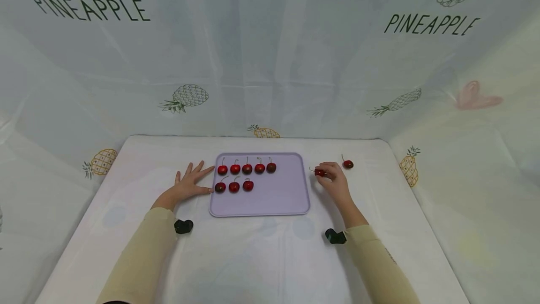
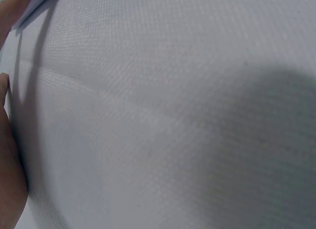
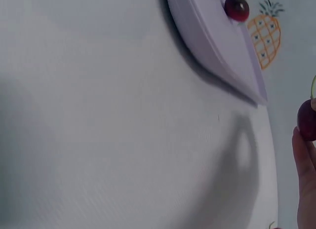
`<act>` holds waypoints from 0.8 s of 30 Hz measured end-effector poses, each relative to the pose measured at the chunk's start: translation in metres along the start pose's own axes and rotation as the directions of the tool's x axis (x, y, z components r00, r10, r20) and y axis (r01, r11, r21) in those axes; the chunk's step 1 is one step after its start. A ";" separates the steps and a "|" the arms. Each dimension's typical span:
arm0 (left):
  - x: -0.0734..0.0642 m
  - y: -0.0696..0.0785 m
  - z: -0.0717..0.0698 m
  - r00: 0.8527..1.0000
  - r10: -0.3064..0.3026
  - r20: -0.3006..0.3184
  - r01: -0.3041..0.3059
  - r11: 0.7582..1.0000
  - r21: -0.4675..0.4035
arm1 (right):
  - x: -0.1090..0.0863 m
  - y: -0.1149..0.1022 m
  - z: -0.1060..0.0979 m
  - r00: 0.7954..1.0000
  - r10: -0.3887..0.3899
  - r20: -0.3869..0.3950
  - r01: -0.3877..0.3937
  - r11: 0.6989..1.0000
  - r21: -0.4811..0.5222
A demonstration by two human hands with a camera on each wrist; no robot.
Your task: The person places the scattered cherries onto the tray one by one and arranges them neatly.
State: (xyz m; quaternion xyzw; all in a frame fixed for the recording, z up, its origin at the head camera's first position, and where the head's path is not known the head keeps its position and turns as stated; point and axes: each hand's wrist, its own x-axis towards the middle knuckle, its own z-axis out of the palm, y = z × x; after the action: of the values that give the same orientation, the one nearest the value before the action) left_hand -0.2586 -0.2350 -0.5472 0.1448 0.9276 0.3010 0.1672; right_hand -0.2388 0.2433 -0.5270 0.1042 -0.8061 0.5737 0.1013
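My right hand [image 1: 334,182] pinches a dark red cherry [image 1: 319,172] by its body, just right of the tray; the right wrist view also shows this cherry [image 3: 307,120] held above the table. A lilac tray [image 1: 278,201] bears two rows of cherries with stems: several in the back row [image 1: 247,169] and three in the front row [image 1: 234,186], grouped toward the left. My left hand [image 1: 187,186] lies with fingers spread, its thumb and a fingertip at the tray's left edge. In the left wrist view only part of that hand [image 2: 10,174] shows.
One loose cherry [image 1: 348,164] lies on the white-covered table [image 1: 253,257], to the right of my right hand. Dark wrist-camera pieces sit at the left wrist [image 1: 183,226] and right wrist [image 1: 335,236]. A pineapple-print curtain [image 1: 270,50] hangs behind the table.
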 end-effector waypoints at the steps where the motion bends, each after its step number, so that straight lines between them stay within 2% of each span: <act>1: 0.000 0.000 0.000 1.000 0.000 0.000 0.000 1.000 -0.001 | -0.002 -0.006 0.003 1.000 -0.008 0.009 0.007 1.000 0.020; 7: 0.002 -0.001 0.001 1.000 -0.012 -0.001 0.012 1.000 0.018 | -0.011 -0.031 0.017 0.999 0.018 0.049 -0.022 0.996 0.081; 11: 0.001 -0.002 0.001 1.000 -0.014 -0.004 0.014 1.000 0.017 | -0.015 -0.035 0.027 0.998 0.031 0.055 -0.038 0.991 0.131; 18: 0.001 -0.006 0.003 1.000 0.024 -0.014 -0.024 1.000 -0.008 | -0.023 -0.039 0.047 0.997 -0.002 0.071 -0.013 0.977 0.211; 24: 0.007 -0.013 0.006 1.000 -0.001 -0.007 0.001 1.000 0.015 | -0.027 -0.043 0.066 0.993 0.004 0.121 -0.037 0.962 0.272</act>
State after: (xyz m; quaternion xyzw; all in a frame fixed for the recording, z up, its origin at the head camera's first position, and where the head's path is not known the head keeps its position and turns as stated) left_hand -0.2644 -0.2401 -0.5614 0.1447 0.9304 0.2945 0.1632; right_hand -0.2039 0.1687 -0.5166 0.1429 -0.7248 0.6732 0.0319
